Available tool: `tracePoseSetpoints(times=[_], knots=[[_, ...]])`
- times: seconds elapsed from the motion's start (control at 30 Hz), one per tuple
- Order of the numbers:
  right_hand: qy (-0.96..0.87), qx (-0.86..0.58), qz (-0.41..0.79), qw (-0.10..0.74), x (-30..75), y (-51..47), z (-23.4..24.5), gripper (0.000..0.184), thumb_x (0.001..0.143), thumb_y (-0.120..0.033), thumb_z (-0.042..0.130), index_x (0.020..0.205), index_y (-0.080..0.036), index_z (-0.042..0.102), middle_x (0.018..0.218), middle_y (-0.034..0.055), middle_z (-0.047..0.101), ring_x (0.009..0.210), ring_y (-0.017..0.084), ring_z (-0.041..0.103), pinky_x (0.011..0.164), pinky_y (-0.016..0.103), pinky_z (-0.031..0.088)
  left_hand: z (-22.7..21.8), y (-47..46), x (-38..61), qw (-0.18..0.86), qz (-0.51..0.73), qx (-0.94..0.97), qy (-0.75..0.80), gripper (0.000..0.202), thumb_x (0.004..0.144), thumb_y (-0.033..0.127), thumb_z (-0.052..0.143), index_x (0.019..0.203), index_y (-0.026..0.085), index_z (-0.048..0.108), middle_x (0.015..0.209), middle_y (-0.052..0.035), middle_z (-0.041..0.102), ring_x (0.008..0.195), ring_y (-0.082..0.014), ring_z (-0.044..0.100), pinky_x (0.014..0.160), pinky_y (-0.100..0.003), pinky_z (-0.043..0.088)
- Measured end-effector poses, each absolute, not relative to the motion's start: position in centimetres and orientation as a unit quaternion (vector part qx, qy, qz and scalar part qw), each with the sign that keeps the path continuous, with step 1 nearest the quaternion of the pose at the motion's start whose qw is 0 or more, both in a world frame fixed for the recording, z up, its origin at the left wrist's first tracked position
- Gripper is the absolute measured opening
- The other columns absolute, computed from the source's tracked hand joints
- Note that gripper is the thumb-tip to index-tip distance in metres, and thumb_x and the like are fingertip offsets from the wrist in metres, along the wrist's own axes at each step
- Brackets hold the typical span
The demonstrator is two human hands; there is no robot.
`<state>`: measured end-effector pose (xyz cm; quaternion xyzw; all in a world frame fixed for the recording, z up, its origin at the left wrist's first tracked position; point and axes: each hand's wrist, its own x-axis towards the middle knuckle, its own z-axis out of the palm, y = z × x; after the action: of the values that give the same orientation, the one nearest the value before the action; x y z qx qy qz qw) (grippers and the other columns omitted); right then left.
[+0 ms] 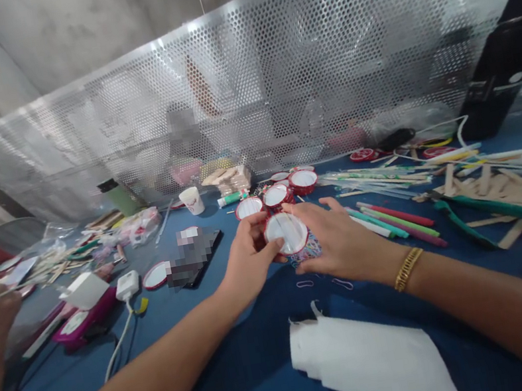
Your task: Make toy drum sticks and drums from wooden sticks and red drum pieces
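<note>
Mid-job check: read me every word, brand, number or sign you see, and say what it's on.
No text can be read.
White cup: red print, too small.
Red disc at the back: white marking, too blurred.
Green-and-white tube: label illegible.
Phone: partly pixelated, nothing legible.
Red-rimmed round piece at the hands: no legible lettering.

Reaches forward with bare forearms (168, 357) converging from the lower corners. Curls the bare left hand (249, 244) inward, with thumb below bent fingers. Arches the bare right hand (333, 236), with fingers parted, above a gold-coloured, metallic link bracelet (408, 269).
</note>
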<state>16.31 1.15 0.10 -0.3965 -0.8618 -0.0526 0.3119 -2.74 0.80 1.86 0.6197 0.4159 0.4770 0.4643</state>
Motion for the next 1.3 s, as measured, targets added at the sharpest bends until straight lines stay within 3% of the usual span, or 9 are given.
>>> tracePoseSetpoints(times=[0.13, 0.37, 0.57, 0.73, 0.97, 1.3], knots=[[-0.857, -0.389, -0.054, 0.333, 16.3, 1.1, 0.3, 0.073, 0.078, -0.045, 0.072, 0.137, -0.019, 0.038, 0.139, 0.0176, 0.055, 0.128, 0.033, 0.052, 0.108, 0.056, 0.025, 2.0, 0.6, -2.7, 0.514, 0.453, 0.602, 0.411, 0.022, 0.083, 0.033, 0.065, 0.097, 0.018, 0.06, 0.09, -0.0031, 0.065, 0.072, -0.0131, 0.062, 0.063, -0.027, 0.056], [-0.859, -0.382, -0.053, 0.337, 16.4, 1.1, 0.4, 0.064, 0.077, -0.042, 0.072, 0.129, -0.018, 0.042, 0.132, 0.0159, 0.059, 0.123, 0.032, 0.055, 0.108, 0.054, 0.023, 2.0, 0.6, -2.9, 0.507, 0.406, 0.63, 0.426, 0.038, 0.082, 0.053, 0.063, 0.089, 0.016, 0.067, 0.081, -0.0041, 0.064, 0.07, -0.0152, 0.058, 0.053, -0.024, 0.051], [-0.86, -0.382, -0.043, 0.336, 16.7, 1.5, 0.0, 0.07, 0.072, -0.047, 0.076, 0.127, -0.019, 0.042, 0.128, 0.0144, 0.06, 0.117, 0.032, 0.058, 0.106, 0.056, 0.025, 2.0, 0.9, -3.4, 0.4, 0.378, 0.699, 0.457, 0.036, 0.09, 0.046, 0.049, 0.073, 0.015, 0.058, 0.062, 0.0025, 0.049, 0.047, -0.0075, 0.04, 0.042, -0.02, 0.032], [-0.866, -0.377, -0.04, 0.327, 16.2, 0.7, 0.5, 0.082, 0.065, -0.049, 0.082, 0.128, -0.018, 0.039, 0.13, 0.0154, 0.058, 0.121, 0.033, 0.056, 0.106, 0.056, 0.026, 2.4, 0.6, -3.1, 0.353, 0.354, 0.728, 0.468, 0.026, 0.09, 0.038, 0.05, 0.088, 0.015, 0.062, 0.061, 0.0037, 0.051, 0.042, -0.0083, 0.043, 0.041, -0.021, 0.033], [-0.882, -0.365, -0.069, 0.292, 15.8, -0.2, 1.2, 0.074, 0.064, -0.052, 0.083, 0.118, -0.016, 0.046, 0.118, 0.0128, 0.063, 0.109, 0.031, 0.061, 0.109, 0.059, 0.019, 2.4, 0.2, -3.0, 0.352, 0.34, 0.743, 0.457, 0.024, 0.087, 0.036, 0.054, 0.08, 0.015, 0.06, 0.058, 0.0038, 0.051, 0.04, -0.0081, 0.044, 0.04, -0.02, 0.034], [-0.884, -0.369, -0.075, 0.277, 15.5, -0.7, 1.6, 0.069, 0.065, -0.055, 0.08, 0.112, -0.016, 0.051, 0.109, 0.0116, 0.066, 0.099, 0.03, 0.064, 0.108, 0.06, 0.018, 2.4, 0.1, -3.0, 0.338, 0.337, 0.757, 0.446, 0.022, 0.086, 0.034, 0.055, 0.073, 0.016, 0.057, 0.057, 0.0051, 0.048, 0.041, -0.0072, 0.043, 0.041, -0.02, 0.033]])
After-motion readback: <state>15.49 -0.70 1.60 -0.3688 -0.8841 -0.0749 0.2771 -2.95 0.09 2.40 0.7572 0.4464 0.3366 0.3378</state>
